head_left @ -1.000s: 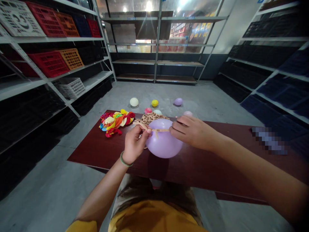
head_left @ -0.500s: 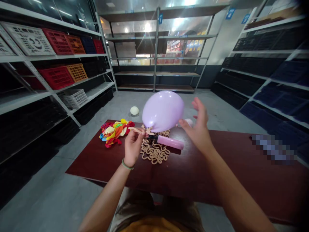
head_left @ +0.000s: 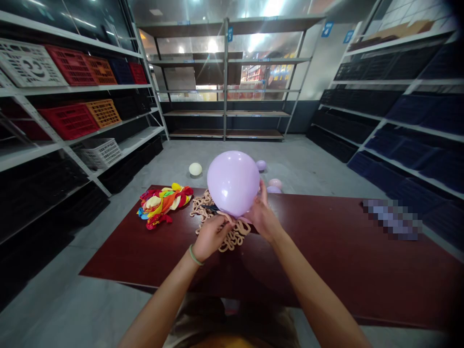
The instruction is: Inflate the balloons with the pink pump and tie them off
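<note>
A large inflated purple balloon (head_left: 234, 181) stands above the dark red table. My left hand (head_left: 213, 235) pinches a thin tan strip at the balloon's lower end. My right hand (head_left: 261, 212) is at the balloon's lower right side, its fingers partly raised and touching it; whether it grips anything is hidden. Beneath the hands lies a heap of tan curly cord (head_left: 234, 238), partly covered by them. A black tool end (head_left: 209, 208) shows left of the balloon's base. Deflated coloured balloons (head_left: 163, 204) are piled to the left.
The dark red table (head_left: 319, 251) bears a blurred-out object (head_left: 393, 220) at the right. On the floor beyond lie a pale balloon (head_left: 195, 169), a small purple one (head_left: 261, 165) and a pink one (head_left: 275, 183). Shelves with crates (head_left: 74, 65) line the sides.
My right hand has moved left and down to the balloon, which now stands more upright and lower. My left hand has shifted slightly right. The pink cylinder is now mostly hidden.
</note>
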Tool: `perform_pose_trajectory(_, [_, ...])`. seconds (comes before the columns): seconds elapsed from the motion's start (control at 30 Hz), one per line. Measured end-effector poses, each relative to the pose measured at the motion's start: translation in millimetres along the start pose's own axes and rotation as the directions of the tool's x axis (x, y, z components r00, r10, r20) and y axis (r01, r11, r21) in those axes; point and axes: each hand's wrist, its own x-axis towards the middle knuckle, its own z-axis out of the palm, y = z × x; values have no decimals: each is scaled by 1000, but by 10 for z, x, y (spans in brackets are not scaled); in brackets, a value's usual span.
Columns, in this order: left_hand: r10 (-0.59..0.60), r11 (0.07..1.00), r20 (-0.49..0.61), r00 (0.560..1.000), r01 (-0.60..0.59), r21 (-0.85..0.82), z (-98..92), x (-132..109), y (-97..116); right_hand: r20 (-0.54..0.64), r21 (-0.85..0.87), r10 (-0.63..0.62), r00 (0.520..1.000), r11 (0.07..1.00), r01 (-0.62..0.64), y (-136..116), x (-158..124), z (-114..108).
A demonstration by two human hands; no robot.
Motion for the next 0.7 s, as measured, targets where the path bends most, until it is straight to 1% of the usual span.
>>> perform_pose_trajectory(0.07, [32,999,69,997,-34,16,16,7,10,-36,152,67,997,987,-61,-27,1,27])
perform_pose_trajectory(0.1, [44,999,97,994,-46,17,25,16,15,-36,183,80,996,980,-72,-35,0,43])
perform_pose_trajectory(0.2, [45,998,148,988,-49,26,54,44,13,-37,213,97,995,973,-87,-43,15,83])
perform_pose_trajectory(0.27, [32,999,147,989,-38,35,64,45,-12,-69,233,90,994,970,-72,-49,44,90])
perform_pose_trajectory(0.37, [13,1000,122,992,-13,1,27,25,-88,-144,266,34,989,964,5,-82,104,50])
perform_pose_trajectory(0.4, [-13,999,86,996,15,-29,-3,27,-122,-166,271,20,986,962,26,-98,124,23])
perform_pose_trajectory(0.47, [-104,988,-61,993,96,-122,-77,73,-192,-197,278,13,980,960,43,-127,164,-46])
perform_pose_trajectory(0.53, [-204,957,-209,956,150,-249,-138,191,-246,-214,287,29,976,957,34,-140,205,-115])
perform_pose_trajectory(0.57, [-237,938,-231,944,160,-308,-152,274,-262,-223,290,38,974,957,29,-140,227,-143])
perform_pose_trajectory(0.6, [-251,920,-210,945,165,-355,-148,367,-271,-228,290,43,973,957,26,-135,250,-164])
perform_pose_trajectory(0.63, [-248,908,-165,954,170,-383,-127,461,-276,-232,284,43,972,958,26,-128,273,-179])
perform_pose_trajectory(0.7, [-220,903,-89,972,168,-394,-36,628,-279,-248,249,18,969,967,46,-108,315,-194])
